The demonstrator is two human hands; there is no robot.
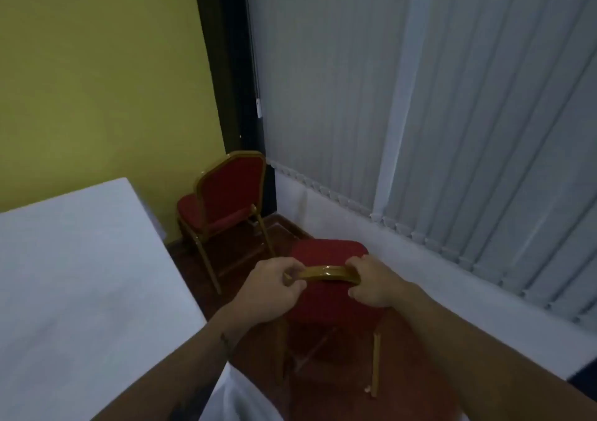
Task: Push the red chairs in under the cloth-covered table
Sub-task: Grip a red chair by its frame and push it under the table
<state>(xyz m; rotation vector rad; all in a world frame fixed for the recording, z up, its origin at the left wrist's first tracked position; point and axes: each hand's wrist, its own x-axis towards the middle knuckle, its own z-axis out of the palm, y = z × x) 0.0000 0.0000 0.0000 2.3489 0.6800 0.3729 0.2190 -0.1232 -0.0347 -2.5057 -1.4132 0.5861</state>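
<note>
Both hands grip the gold top rail of the near red chair: the left hand has its fingers curled over the rail's left end with the thumb underneath, and the right hand is clenched around the right end, its fingers wrapped over the far side. Between the two sets of fingers a short span of bare rail shows. Beyond the fingertips lies this chair's red seat, pointing away toward the grey vertical blinds; below the knuckles its padded back drops to gold legs on the dark reddish floor. Whether all of those legs are touching the floor is hard to judge from this blurred, steep angle. To the left of the left hand's fingers, and apart from the chair, is the edge of the white cloth-covered table. Farther out past the left fingers, a second red chair stands near the corner by the yellow wall, close to the table's far end but not pushed under it.
</note>
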